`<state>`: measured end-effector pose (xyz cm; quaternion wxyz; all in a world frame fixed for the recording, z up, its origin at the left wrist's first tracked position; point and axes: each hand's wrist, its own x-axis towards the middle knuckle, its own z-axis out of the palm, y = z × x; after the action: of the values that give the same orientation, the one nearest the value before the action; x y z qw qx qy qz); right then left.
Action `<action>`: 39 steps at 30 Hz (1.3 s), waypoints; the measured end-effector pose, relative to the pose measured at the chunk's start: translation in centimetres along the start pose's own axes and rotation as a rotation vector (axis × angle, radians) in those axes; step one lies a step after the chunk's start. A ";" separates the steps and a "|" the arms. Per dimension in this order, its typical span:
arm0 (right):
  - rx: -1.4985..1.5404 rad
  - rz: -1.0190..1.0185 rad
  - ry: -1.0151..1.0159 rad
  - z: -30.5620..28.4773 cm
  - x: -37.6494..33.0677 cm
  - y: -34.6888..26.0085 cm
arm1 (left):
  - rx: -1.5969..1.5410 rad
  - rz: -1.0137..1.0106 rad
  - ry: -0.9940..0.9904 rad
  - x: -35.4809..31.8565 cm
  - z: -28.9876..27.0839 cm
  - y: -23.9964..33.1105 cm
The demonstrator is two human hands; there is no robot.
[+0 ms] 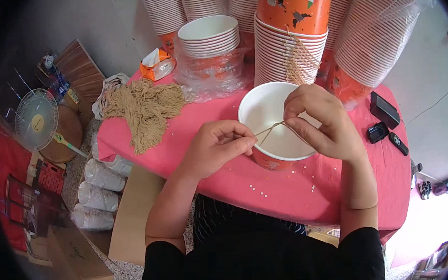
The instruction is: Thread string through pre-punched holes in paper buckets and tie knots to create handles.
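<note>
Black sleeves and both forearms filled the lower frame, rising to a pink-covered table.

Hands: left hand was clenched to a pinch on one end of a tan cord; right hand pinched the other part of it, fingers curled. The cord ran taut between them, just over the near rim of a white-lined bucket with an orange outside, standing upright on the table directly before the person.

Progress, as judged: the cord appeared to be mid-fitting at the bucket's rim — whether either end was already threaded through the wall could not be told. A tall stack just behind the bucket showed cord hanging at its side, so it looked finished. A heap of loose cords lay to the left on the table, well apart from the hands, so much seemed left to do.

Surface: small pale dots — possibly punched scraps — were scattered on the cloth near the bucket. A shorter stack of white bowls sat in clear wrap behind; a tissue box beside it. Three dark small devices lay at the right edge.

Room: more wrapped cup stacks lay on the speckled floor at left, with cardboard boxes and a standing fan near a grey wall.
</note>
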<state>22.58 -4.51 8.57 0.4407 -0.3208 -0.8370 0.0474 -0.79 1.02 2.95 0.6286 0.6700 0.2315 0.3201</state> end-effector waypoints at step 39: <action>0.326 0.340 -0.233 3.2 -0.9 0.8 | 0.288 0.528 0.351 -0.6 3.4 -3.1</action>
<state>20.87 -3.75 5.65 0.3727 -0.3740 -0.7977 0.2914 1.53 -1.49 -0.22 0.3735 0.7234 0.1977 0.5460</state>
